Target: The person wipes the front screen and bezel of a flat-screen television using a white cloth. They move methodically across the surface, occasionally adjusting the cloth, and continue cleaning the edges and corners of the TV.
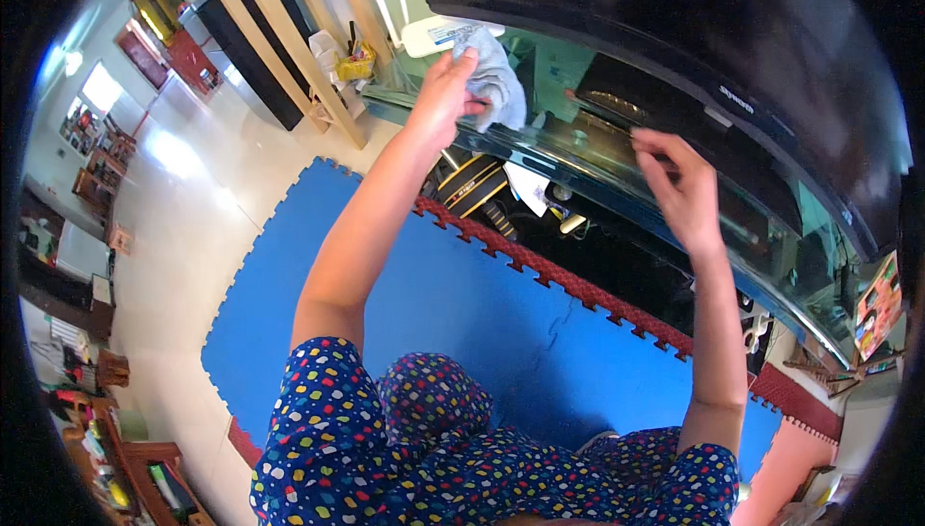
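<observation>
My left hand (442, 96) grips a light blue-grey cloth (495, 82) at the far left end of a glass-topped TV stand (535, 154). The cloth hangs from my fingers over the glass edge and overlaps a white router (426, 36) with upright antennas. Further right, my right hand (679, 183) is above the stand's front edge with its fingers curled toward the thumb. A dark thin edge lies by its fingertips; whether the hand holds it is unclear. Beyond both hands looms a large black television (650, 27), its lower frame over the glass.
Under the glass sit a black-and-yellow ab wheel (473, 185) and white paper (529, 188). Blue foam mats (433, 273) with a dark red border strip (520, 251) cover the floor before me. A wooden-legged table (289, 42) stands left, a colourful picture panel (878, 305) right.
</observation>
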A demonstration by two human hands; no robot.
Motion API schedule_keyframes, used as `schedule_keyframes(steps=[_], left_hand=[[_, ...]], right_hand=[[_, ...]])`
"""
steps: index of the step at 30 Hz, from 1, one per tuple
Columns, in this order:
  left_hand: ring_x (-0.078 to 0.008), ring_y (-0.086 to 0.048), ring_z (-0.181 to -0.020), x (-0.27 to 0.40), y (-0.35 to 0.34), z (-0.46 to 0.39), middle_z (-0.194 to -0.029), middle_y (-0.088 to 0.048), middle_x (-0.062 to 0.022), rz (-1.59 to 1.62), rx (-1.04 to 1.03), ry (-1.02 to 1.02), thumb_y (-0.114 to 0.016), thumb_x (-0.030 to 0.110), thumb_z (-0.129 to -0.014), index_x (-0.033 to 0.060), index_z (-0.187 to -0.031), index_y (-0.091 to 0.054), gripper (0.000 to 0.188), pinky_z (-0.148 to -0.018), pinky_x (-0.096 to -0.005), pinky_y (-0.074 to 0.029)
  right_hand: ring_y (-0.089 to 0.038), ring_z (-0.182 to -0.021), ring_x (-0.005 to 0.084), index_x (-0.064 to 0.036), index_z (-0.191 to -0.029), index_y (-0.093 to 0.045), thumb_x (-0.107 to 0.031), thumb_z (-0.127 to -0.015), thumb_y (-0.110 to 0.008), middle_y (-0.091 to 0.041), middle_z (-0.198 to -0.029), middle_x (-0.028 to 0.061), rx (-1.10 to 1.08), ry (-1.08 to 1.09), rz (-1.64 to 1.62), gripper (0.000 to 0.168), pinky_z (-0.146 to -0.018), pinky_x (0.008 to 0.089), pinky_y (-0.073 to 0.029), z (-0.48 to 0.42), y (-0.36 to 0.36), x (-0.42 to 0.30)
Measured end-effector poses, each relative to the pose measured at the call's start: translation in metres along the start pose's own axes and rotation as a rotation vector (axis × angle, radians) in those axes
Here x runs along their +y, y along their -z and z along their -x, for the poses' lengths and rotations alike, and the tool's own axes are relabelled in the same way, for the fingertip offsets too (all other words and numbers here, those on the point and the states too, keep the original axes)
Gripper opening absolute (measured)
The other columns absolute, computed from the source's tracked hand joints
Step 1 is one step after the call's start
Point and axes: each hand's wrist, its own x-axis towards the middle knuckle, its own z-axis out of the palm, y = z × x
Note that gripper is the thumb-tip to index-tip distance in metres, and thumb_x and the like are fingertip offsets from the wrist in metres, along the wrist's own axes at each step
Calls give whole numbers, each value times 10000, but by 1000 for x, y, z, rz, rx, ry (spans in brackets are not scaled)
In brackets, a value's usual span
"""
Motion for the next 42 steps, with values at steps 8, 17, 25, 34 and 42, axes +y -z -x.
schedule_keyframes(steps=[8, 17, 25, 34, 42], left_hand=[[-163, -654, -789, -22, -2, -21, -991, -666, -68, 117, -228, -49, -504, 456, -1012, 91, -1193, -562, 412, -658, -284, -529], [-260, -616, -950, -52, 120, -131, -1036, -634, -147, -188, 706, -608, -553, 146, -943, 22, -1129, -563, 224, -886, -369, -478], [-385, -469, -1252, -79, 130, -193, -1325, -488, -257, 43, 679, -436, -499, 164, -905, -62, -1320, -449, 475, -1070, -435, -354], [-429, -497, -1243, -69, 167, -218, -1311, -506, -323, -359, 606, -215, -550, 91, -826, -90, -1337, -450, 551, -1064, -453, -395], [-389, -640, -1065, -81, 176, -238, -1115, -656, -287, -241, 303, -114, -550, 85, -771, -79, -1186, -592, 449, -923, -409, -485]], right_hand=[[-607, -1076, 354, -209, -1458, -457, -163, -820, -729, -544, -1248, 205, -227, 64, 124, 695, -945, 382, -488, -91, -119, -21], [-581, -722, 72, -107, -1223, -653, -125, -915, -572, -669, -922, -2, -261, -519, -361, 319, -603, 252, -473, -127, -147, 9], [-601, -730, 131, -144, -1272, -636, -218, -900, -625, -656, -943, 58, -84, -300, -430, 379, -604, 286, -491, -220, -199, -19], [-641, -992, 338, -303, -1265, -641, -212, -792, -665, -503, -1236, 105, -206, 53, 591, 483, -854, 429, -544, -250, -310, -12], [-659, -948, 298, -151, -1098, -700, -229, -861, -601, -588, -1121, 92, -106, 572, 887, 268, -804, 421, -548, -263, -315, 20]])
